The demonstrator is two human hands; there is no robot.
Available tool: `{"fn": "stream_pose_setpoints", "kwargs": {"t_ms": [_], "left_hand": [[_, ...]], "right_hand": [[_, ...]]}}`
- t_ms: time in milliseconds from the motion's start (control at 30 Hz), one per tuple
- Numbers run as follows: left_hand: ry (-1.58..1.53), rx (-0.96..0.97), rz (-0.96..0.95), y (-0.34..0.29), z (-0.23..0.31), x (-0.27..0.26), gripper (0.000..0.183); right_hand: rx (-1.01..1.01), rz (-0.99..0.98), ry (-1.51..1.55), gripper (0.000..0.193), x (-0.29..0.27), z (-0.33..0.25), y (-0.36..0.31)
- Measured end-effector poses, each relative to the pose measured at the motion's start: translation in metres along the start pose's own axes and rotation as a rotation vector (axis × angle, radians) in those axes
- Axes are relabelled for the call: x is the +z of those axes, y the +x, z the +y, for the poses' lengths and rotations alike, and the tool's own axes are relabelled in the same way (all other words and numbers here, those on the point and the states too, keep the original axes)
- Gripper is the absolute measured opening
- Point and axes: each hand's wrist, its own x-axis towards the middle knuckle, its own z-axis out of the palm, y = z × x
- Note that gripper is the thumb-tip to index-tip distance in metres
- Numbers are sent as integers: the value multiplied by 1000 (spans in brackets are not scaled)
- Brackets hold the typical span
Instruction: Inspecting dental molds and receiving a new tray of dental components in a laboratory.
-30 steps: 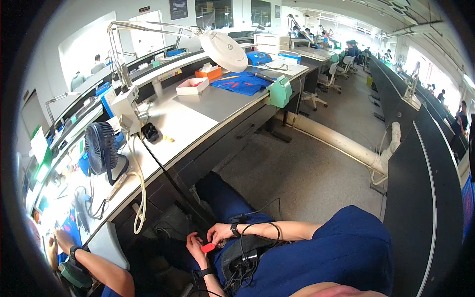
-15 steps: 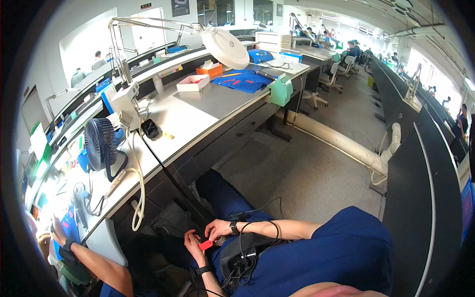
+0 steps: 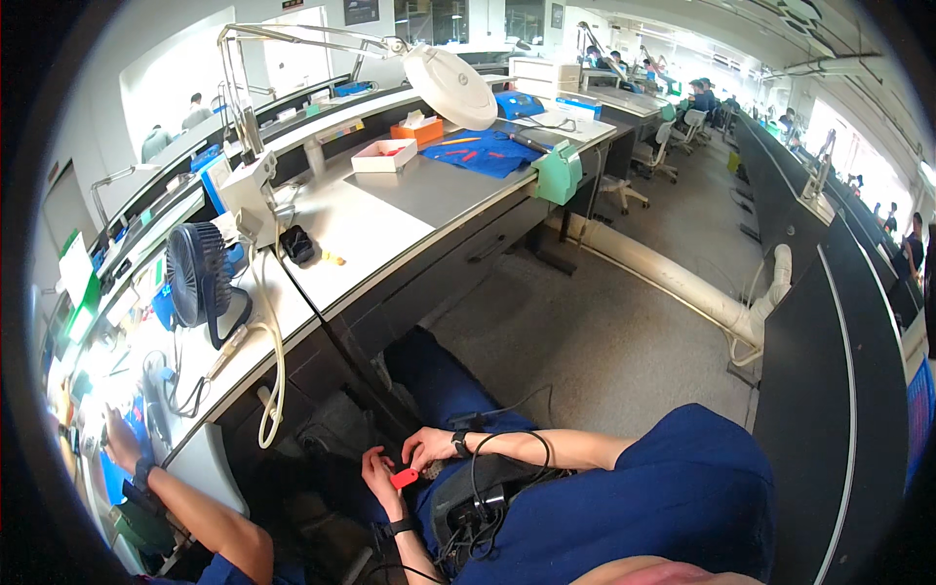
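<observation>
Low over my lap, both of my hands meet at a small flat red piece (image 3: 404, 479) with rounded ends, shaped like a tag. My left hand (image 3: 378, 476) grips it between thumb and fingers. From the right, my right hand (image 3: 427, 448) reaches in with thumb and finger pinched at the piece's upper end. Each wrist wears a black band. A black pouch (image 3: 456, 509) with looped black cables lies against my body, beside the hands. What lies beneath the fingers is too dark and small to make out.
Ahead stands a long workbench (image 3: 375, 219) with a lamp (image 3: 450, 88), an open white box (image 3: 384, 156), an orange box (image 3: 417, 131) and a blue cloth (image 3: 483, 153). A fan (image 3: 198, 278) stands left. Beside me a co-worker's arm (image 3: 210, 517) reaches over the bench. A pipe (image 3: 673, 278) crosses the floor.
My hands keep nearly the same pose on the red piece, with only slight finger movement. The view has shifted slightly. The co-worker's hand at the left has moved a little.
</observation>
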Motion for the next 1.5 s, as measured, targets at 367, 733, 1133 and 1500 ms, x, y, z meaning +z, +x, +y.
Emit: {"fn": "stream_pose_setpoints", "kwargs": {"t_ms": [367, 733, 1133, 1500], "left_hand": [[-67, -33, -8, 2, -7, -10, 19], [-37, -27, -6, 1, -5, 2, 21], [898, 664, -118, -6, 20, -16, 29], [44, 20, 180, -11, -8, 4, 22]], "right_hand": [[-4, -1, -56, 30, 3, -4, 1], [-18, -5, -26, 27, -1, -1, -6], [58, -31, -193, 28, 2, -18, 0], [73, 8, -176, 25, -5, 14, 9]]}}
